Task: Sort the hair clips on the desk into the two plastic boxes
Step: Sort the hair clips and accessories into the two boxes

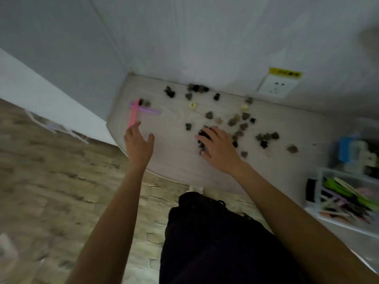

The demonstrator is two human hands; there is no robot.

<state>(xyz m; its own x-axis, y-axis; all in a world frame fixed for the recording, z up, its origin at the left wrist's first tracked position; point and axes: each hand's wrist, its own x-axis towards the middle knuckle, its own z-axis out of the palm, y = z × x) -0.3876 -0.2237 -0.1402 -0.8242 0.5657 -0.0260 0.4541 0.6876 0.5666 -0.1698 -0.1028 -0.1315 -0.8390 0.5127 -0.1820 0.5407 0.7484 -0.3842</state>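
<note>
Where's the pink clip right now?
Head view: the long pink clip lies at the desk's far left, crossed over a purple clip, just beyond the left hand's fingertips.

pale matt wood-grain desk (174, 160), clear plastic box (348, 177), smooth painted wall (205, 37), rough stone-look floor (51, 171).

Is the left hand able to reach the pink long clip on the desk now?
Probably yes: the left hand is open, fingertips almost at the near end of the pink clip, with nothing between them.
</note>
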